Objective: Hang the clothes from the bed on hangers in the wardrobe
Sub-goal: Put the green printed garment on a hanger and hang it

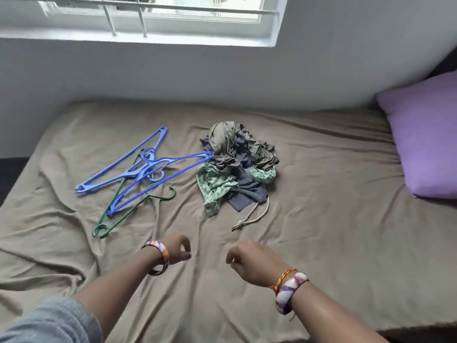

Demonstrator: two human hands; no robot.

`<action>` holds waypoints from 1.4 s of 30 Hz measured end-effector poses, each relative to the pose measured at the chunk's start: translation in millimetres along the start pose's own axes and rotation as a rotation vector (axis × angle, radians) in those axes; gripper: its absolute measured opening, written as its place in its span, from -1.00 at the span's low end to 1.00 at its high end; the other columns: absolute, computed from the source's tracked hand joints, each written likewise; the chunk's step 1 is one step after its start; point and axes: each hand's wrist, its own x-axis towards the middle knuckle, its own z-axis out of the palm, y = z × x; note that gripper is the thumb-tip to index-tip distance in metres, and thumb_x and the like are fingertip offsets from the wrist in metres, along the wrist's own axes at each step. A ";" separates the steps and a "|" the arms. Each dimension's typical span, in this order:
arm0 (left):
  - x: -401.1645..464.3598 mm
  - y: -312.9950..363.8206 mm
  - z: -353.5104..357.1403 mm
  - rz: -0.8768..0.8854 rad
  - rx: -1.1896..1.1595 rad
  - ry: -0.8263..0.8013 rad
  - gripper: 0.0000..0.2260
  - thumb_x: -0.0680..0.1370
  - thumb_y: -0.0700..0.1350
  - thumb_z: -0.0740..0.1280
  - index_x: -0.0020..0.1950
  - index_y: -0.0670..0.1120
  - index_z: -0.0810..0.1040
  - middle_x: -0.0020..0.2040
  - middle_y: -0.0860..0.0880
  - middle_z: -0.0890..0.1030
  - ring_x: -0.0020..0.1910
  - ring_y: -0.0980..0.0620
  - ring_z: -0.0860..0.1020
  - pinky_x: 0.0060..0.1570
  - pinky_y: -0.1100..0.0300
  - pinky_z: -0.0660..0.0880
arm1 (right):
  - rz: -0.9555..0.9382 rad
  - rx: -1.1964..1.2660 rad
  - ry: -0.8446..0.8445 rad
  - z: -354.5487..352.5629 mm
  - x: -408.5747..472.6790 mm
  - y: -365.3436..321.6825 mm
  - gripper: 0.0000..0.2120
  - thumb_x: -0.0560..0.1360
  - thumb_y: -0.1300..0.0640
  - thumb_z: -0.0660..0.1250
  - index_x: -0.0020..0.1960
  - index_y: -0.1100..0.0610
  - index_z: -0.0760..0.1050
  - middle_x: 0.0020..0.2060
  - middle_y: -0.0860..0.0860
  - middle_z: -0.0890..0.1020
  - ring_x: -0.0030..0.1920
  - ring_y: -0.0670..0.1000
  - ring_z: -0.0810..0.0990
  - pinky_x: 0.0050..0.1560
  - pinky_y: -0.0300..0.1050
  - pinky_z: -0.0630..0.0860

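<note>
Brown-sheeted bed (321,243) carries, beyond both hands, one crumpled pile of grey, blue-striped and green-patterned clothes (237,167) and three plastic hangers: two blue (148,167), one green (116,216). Left hand (179,248) and right hand (249,258) hover side by side, fingers loosely curled, holding nothing.

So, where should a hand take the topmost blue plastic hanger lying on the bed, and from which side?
Probably by its long straight bar, coming from above on the near side. The blue plastic hanger lies flat across the others, and its far tip touches the crumpled pile of clothes, while that bar is bare. Both the left hand and right hand hold nothing.
</note>
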 end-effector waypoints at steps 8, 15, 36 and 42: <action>150.8 56.0 -43.9 -0.063 -0.116 -0.106 -0.43 0.47 0.22 0.30 0.45 0.14 0.28 0.50 -0.21 0.13 0.49 -0.21 0.05 0.40 0.18 0.14 | 0.159 0.113 -0.118 1.0 57.6 61.1 -0.72 0.58 0.13 0.14 0.22 0.02 0.51 0.15 0.10 0.58 0.16 0.19 0.51 0.04 -0.07 0.43; 200.1 52.5 -28.5 -0.188 -0.240 0.095 -0.59 0.44 0.03 0.42 0.11 -0.26 0.54 0.06 -0.25 0.55 0.09 -0.17 0.49 -0.08 0.16 0.37 | 0.266 0.239 -0.184 23.4 72.9 97.3 -0.77 0.56 0.04 0.16 0.09 0.02 0.56 0.05 0.08 0.62 0.12 0.17 0.53 0.04 -0.07 0.46; 37.4 88.2 11.2 -0.174 -2.087 -0.096 -0.72 0.59 0.06 0.14 0.03 -0.14 0.48 -0.12 -0.19 0.63 -0.33 -0.06 0.66 -0.35 0.11 0.61 | 0.113 1.533 -0.407 -19.6 -29.4 81.8 -0.63 0.37 0.33 0.33 0.11 0.02 0.58 -0.14 0.09 0.63 -0.42 -0.09 0.53 -0.45 -0.29 0.49; 28.2 158.6 -28.5 -0.080 -1.759 -0.144 -0.72 0.56 0.01 0.24 0.01 -0.22 0.52 -0.32 -0.12 0.66 -0.42 -0.02 0.63 -0.41 0.18 0.59 | 0.136 0.752 -0.385 -1.2 -82.1 88.9 -0.52 0.48 0.33 0.34 0.37 0.11 0.41 0.07 -0.02 0.57 -0.16 -0.24 0.50 -0.12 -0.56 0.38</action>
